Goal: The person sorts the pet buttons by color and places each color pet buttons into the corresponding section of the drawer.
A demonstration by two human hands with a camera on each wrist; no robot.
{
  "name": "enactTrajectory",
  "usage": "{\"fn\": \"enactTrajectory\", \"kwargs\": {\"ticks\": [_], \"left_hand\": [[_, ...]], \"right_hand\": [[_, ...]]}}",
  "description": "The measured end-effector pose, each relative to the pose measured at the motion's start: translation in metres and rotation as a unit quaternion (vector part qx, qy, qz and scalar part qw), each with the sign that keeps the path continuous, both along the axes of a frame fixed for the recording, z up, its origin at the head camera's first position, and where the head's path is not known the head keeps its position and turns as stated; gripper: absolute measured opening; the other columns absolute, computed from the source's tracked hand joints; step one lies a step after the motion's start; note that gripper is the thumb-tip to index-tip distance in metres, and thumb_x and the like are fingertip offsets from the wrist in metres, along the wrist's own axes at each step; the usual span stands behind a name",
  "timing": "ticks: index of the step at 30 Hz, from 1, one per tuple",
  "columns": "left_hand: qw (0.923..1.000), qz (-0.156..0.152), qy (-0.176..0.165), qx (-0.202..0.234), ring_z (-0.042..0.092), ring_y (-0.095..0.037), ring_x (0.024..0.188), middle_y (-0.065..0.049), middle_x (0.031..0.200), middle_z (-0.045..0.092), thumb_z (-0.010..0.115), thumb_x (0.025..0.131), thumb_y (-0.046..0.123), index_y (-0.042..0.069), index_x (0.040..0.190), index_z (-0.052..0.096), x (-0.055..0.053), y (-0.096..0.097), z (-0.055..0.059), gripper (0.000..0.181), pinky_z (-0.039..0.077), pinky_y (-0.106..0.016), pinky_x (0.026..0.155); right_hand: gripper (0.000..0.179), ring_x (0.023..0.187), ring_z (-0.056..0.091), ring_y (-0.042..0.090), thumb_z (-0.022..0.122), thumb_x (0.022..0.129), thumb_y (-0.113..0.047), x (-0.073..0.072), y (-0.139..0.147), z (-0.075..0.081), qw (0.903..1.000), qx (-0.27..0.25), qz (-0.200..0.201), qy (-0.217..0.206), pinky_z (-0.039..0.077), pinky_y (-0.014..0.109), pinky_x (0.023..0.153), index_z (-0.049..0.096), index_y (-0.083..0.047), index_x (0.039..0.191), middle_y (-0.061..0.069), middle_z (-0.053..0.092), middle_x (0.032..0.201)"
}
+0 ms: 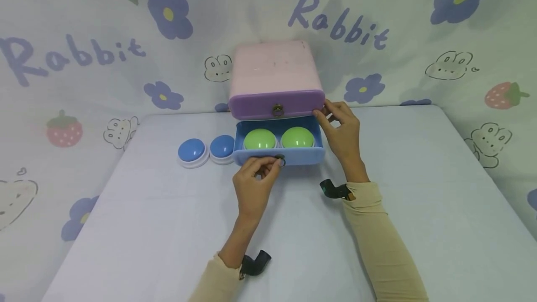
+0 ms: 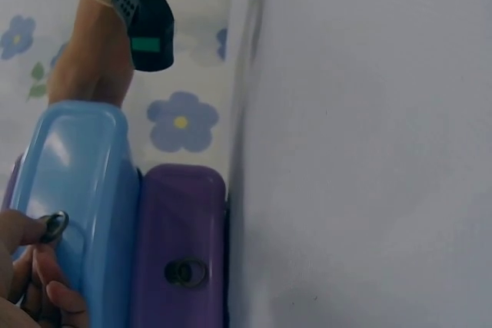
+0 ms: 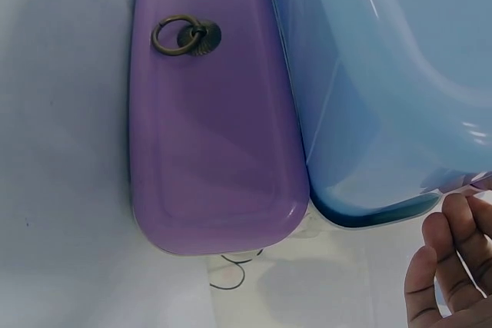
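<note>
A pink drawer box (image 1: pixel 274 66) stands at the back with its light blue drawer (image 1: pixel 302 156) pulled out. Inside that drawer sit two green dome push buttons, the left one (image 1: pixel 260 139) beside the right one (image 1: pixel 297 137). My left hand (image 1: pixel 253 185) pinches the ring pull (image 2: pixel 54 226) on the blue drawer's front between thumb and finger. At the box's right front corner, my right hand (image 1: pixel 344 129) grips the edge, its thumb on the upper purple drawer front (image 1: pixel 247 105). Below the blue drawer, a lower purple drawer (image 3: pixel 215 136) is closed, its ring pull (image 3: pixel 178 34) hanging free.
Two blue dome push buttons stand on the white table left of the box, one (image 1: pixel 192 151) farther out and one (image 1: pixel 222 147) close to the blue drawer. A patterned rabbit cloth (image 1: pixel 268 8) hangs behind the box. Black wrist cameras sit on both sleeves.
</note>
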State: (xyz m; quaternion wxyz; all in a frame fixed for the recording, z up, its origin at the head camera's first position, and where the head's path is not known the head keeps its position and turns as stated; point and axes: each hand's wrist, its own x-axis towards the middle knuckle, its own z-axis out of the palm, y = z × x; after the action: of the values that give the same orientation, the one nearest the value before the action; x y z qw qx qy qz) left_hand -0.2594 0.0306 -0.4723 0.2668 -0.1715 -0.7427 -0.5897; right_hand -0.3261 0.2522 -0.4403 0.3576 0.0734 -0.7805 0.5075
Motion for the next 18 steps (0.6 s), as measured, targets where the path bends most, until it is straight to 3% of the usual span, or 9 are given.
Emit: {"fn": "enactTrajectory", "kwargs": {"ticks": [18], "left_hand": [[1.0000, 0.001, -0.008, -0.004, 0.058, -0.015, 0.068, -0.003, 0.080, 0.066, 0.079, 0.088, 0.016, 0.004, 0.088, 0.078, -0.0080, -0.0002, 0.0006, 0.012, 0.046, -0.019, 0.060]], "right_hand": [[0.040, 0.091, 0.058, 0.017, 0.075, 0.092, -0.021, 0.0002, 0.0000, -0.0012, 1.0000, 0.006, -0.004, -0.003, 0.048, 0.028, 0.081, 0.068, -0.005, 0.128, 0.008, 0.065, 0.101]]}}
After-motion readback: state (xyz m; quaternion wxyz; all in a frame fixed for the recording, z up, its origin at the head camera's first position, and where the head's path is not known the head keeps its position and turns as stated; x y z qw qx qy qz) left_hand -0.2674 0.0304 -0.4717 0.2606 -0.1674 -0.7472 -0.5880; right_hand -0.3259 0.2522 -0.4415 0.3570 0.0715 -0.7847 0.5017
